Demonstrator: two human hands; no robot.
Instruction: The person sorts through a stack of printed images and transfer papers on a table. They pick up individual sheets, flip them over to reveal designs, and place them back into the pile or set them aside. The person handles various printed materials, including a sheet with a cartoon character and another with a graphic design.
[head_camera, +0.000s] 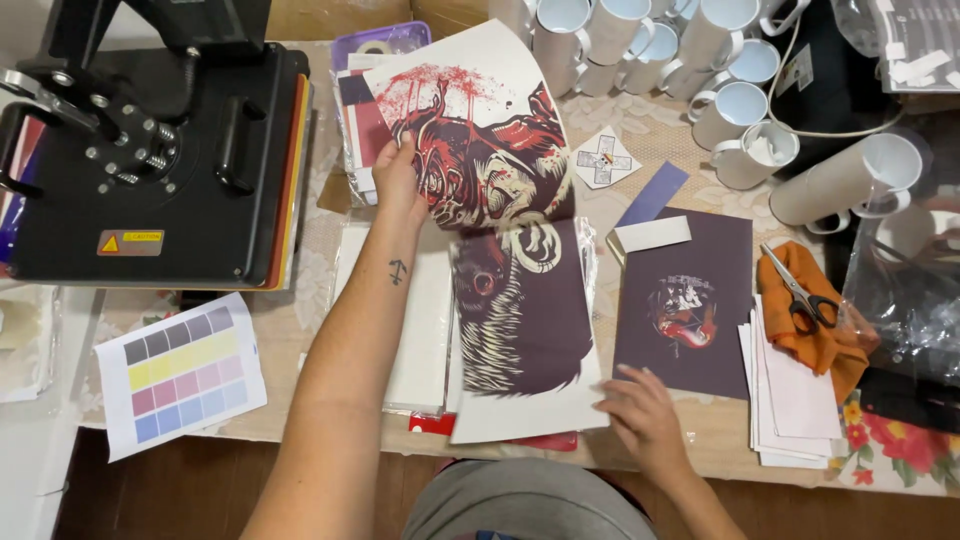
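My left hand (398, 180) holds up a large printed sheet (480, 130) with a red, dark and cream picture, lifting it off a pile. Below it lies another big print (520, 320), dark purple with cream fur-like lines, on a stack of white sheets (420, 330). My right hand (640, 410) rests flat with fingers apart at the lower right corner of that print, next to a smaller dark print (685, 300) with a round red and white picture.
A black heat press (150, 150) stands at the left. A colour test sheet (180, 370) lies below it. Several white mugs (720, 70) crowd the back right. Scissors (800, 295) lie on an orange cloth (820, 330) beside white papers (790, 400).
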